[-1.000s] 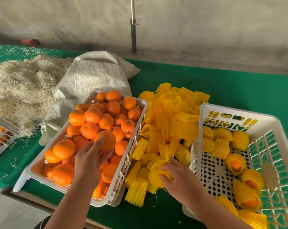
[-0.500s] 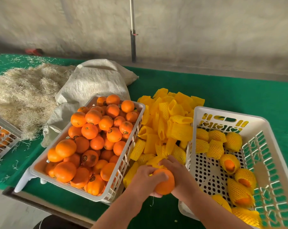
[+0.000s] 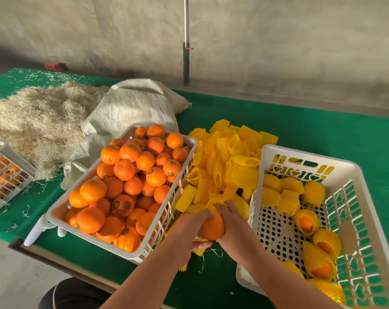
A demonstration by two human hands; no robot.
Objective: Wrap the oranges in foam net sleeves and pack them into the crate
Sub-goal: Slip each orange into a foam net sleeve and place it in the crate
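Both hands meet at the near edge of the green felt-covered counter (image 3: 323,139), in the gap between two white plastic crates. The left hand (image 3: 190,228) grips a bare round orange (image 3: 211,228) from the left and below, fingers curled around it. The right hand (image 3: 236,226) covers the orange's right side, its fingers (image 3: 224,207) curled over the top of the fruit and onto the edge of a yellow foam net sleeve (image 3: 214,201) lying against the orange's far side. Whether the sleeve has begun to pass over the fruit cannot be told; most of the orange shows bare.

Beyond the hands lies a loose heap of yellow foam net sleeves (image 3: 231,161) on the counter, between the crates. The white slotted crate on the left (image 3: 126,253) is heaped with unwrapped oranges (image 3: 133,186), several bearing small stickers. The white perforated crate on the right (image 3: 285,150) holds sleeved oranges (image 3: 306,221) along its far and right sides; part of its dotted floor is exposed.

Behind the left crate lies a crumpled off-white woven sack (image 3: 131,108), with a pile of pale straw-like wood wool (image 3: 33,121) to its left. A third white crate with oranges (image 3: 1,175) sits partly in view at the left edge. A grey concrete wall (image 3: 278,41) and a thin upright pole (image 3: 185,41) stand behind the counter.
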